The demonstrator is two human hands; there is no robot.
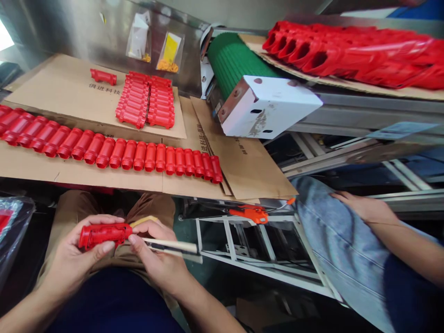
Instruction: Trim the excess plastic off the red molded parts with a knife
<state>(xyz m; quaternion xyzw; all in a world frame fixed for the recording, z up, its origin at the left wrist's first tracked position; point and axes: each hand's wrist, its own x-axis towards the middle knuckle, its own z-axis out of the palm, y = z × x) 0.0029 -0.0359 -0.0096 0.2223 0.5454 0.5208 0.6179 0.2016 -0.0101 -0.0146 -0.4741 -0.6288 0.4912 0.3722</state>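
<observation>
1. Brown cardboard sheets [52,92]: are lying before the seated person, bearing a long row of red plastic tubes [118,153].
2. Red plastic tube with a cut-out side [104,234]: is hovering above the brown trousers [154,205], nearer the body than the row.
3. Left hand [76,256]: is gripping the tube, thumb and fingers wrapped about it.
4. Right hand [157,259]: is holding a pale, two-pronged tool [176,245], fingers nearly closed, fingertips touching the tube's end.
5. Handling, as judged: steady work is needing left-hand support without squeezing, right fingertips pressing lightly, prongs pointing clear.
</observation>
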